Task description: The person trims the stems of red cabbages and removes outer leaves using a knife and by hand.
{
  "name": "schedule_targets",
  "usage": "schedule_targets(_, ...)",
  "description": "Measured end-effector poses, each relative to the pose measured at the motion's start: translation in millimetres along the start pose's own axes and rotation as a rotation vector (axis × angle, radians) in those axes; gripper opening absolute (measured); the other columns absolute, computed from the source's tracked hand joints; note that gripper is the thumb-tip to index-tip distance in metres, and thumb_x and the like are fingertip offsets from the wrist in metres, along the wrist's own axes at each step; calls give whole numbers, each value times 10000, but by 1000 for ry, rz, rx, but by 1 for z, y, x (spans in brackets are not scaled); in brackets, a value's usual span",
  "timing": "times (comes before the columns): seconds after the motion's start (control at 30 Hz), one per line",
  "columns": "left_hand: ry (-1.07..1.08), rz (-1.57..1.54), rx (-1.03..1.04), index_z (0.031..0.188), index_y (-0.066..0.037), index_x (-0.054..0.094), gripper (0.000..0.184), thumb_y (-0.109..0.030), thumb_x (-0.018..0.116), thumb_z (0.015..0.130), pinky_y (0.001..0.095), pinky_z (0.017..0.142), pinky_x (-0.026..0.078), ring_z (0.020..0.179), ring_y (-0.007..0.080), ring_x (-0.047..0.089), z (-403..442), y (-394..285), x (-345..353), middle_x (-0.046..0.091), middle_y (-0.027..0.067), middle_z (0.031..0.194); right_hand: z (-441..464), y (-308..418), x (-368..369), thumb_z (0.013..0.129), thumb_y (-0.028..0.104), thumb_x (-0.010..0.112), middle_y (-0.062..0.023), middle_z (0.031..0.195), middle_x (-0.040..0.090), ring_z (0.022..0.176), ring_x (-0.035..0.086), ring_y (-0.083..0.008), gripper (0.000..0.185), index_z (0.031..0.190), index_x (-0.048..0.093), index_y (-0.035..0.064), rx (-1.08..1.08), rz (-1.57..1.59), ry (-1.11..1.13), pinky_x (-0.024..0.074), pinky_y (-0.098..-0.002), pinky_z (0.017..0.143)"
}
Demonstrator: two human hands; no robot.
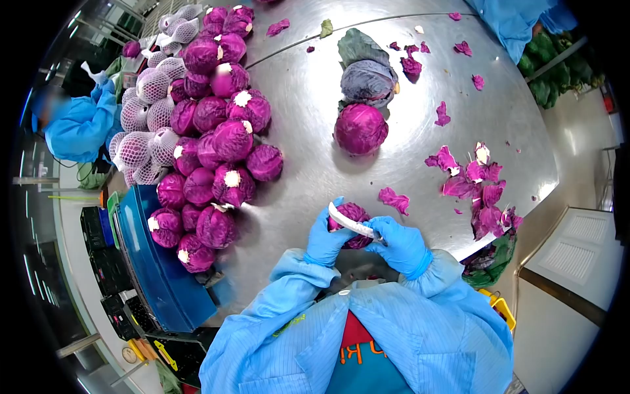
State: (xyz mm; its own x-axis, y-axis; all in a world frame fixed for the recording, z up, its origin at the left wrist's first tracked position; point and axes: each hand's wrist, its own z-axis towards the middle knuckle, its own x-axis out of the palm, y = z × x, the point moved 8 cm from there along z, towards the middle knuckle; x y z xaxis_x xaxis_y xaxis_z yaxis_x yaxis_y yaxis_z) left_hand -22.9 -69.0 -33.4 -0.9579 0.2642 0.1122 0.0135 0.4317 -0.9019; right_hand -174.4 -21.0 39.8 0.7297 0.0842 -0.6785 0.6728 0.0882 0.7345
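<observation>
My left hand [325, 238], in a blue glove, is closed on the left side of a small red cabbage [355, 213] close to my body. In my gloved right hand [401, 244] is a knife [351, 224], its pale curved blade lying across the cabbage. A torn purple leaf [394, 201] lies just beyond my right hand. Farther up the metal table [302, 190] sit a whole red cabbage [361, 129] and a duller one [369, 83] with dark outer leaves.
Red cabbages [233, 140] are piled at the left, beside net-wrapped ones [135, 150]. A blue bin [161, 262] stands at the table's left edge. Leaf scraps [485, 190] lie at the right. A person in blue [82, 125] is at the far left; another blue sleeve [515, 23] shows upper right.
</observation>
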Motion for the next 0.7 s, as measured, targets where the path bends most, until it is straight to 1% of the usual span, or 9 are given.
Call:
schedule_targets(0.07,-43,-32,7,1347,-2,462,748,-107,830,705,327,924,510,1026,204,619,-5,-4,2,608,123,1181,-3,3,0,719,220,779,-21,987,612,809,656,-242,398,1050,561,186,22,-46,21,505,-351,611)
schedule_targets(0.17,-38,153,-7,1314,20,480,711,-106,828,707,320,907,515,1023,189,620,-1,-20,-2,613,128,1168,1,-2,11,702,231,788,-20,958,617,770,655,-257,419,1048,557,179,-57,-21,57,494,-365,589)
schedule_targets(0.27,5,354,71,1306,22,471,741,-154,846,691,312,921,498,1051,182,604,-1,-14,-7,605,135,1175,1,2,10,710,226,794,-51,944,615,756,651,-280,414,1042,557,155,-95,18,98,503,-362,599)
schedule_targets(0.3,11,408,102,1304,20,471,749,-164,851,685,310,929,491,1059,182,600,-2,-14,-10,603,137,1176,1,1,11,713,211,795,-55,944,615,757,653,-275,413,1045,557,149,-56,96,131,506,-356,611)
schedule_targets(0.33,113,135,-40,1353,14,403,901,-213,893,632,338,1008,431,1154,200,542,3,9,-15,537,144,1274,1,0,11,717,197,797,-60,943,614,757,654,-269,411,1047,557,144,-16,172,164,510,-349,624)
schedule_targets(0.43,450,144,158,1422,3,296,1071,-221,921,582,365,1075,359,1247,225,466,-7,-7,-4,438,147,1382,1,-4,13,725,146,798,-63,932,616,763,652,-239,395,1047,569,130,32,426,175,514,-334,670)
schedule_targets(0.47,543,75,200,1466,-4,192,1192,-219,932,556,383,1107,312,1297,246,412,-7,-2,-5,358,141,1444,1,-6,14,727,128,797,-62,927,617,765,649,-227,389,1046,575,126,36,518,162,514,-330,686)
schedule_targets(0.57,559,80,218,1473,5,186,1188,-185,925,563,376,1105,319,1293,238,422,-11,-7,0,371,144,1437,0,-12,18,726,87,790,-48,905,621,772,629,-190,330,1000,607,108,80,668,189,505,-314,704)
schedule_targets(0.7,479,70,100,1450,-6,252,1115,-186,918,574,379,1086,353,1251,214,475,-1,-6,7,478,136,1347,-3,-15,14,736,47,768,-56,843,601,742,610,-186,228,915,633,85,135,541,100,491,-301,674)
